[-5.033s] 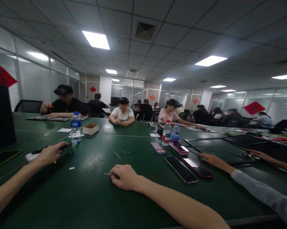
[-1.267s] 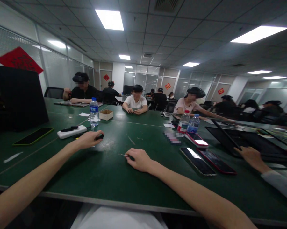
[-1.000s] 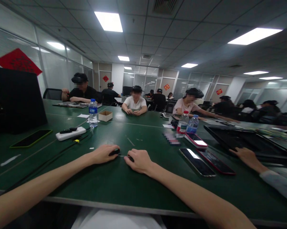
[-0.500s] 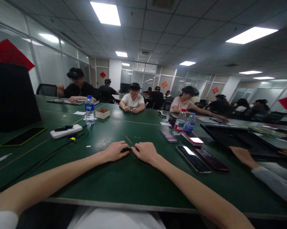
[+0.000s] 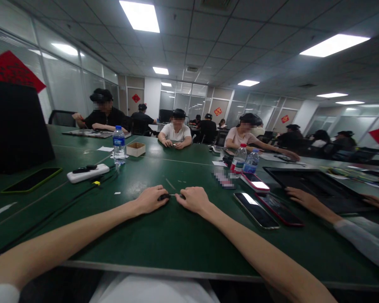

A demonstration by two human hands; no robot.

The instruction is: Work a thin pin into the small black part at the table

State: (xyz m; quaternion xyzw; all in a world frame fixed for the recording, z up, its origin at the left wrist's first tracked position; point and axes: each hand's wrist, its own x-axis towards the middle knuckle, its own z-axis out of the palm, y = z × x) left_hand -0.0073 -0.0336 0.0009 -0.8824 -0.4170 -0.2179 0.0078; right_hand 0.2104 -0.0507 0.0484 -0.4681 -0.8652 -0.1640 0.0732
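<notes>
Low over the green table [image 5: 139, 240], my left hand [image 5: 152, 199] is closed around a small dark piece [image 5: 164, 196], its fingers curled. A short gap to the right, my right hand [image 5: 194, 199] pinches the dark end [image 5: 182, 196] of something small. A thin pale rod [image 5: 173, 195] bridges the gap between the two dark parts. Whether they form one object, and what kind it is, I cannot make out. My fingers cover most of it.
Left lie a power strip [image 5: 88, 173] and a phone [image 5: 31, 180]; behind stand a water bottle [image 5: 119, 147] and a small box [image 5: 136, 149]. Right are phones [image 5: 255, 211], bottles [image 5: 239, 159] and a co-worker's hand [image 5: 306, 200] at a black tray [image 5: 322, 189]. Co-workers sit opposite.
My hands have drawn slightly apart, and the thin pale rod now shows between the dark parts. At the right, the co-worker's near hand has shifted left and up along the tray's edge.
</notes>
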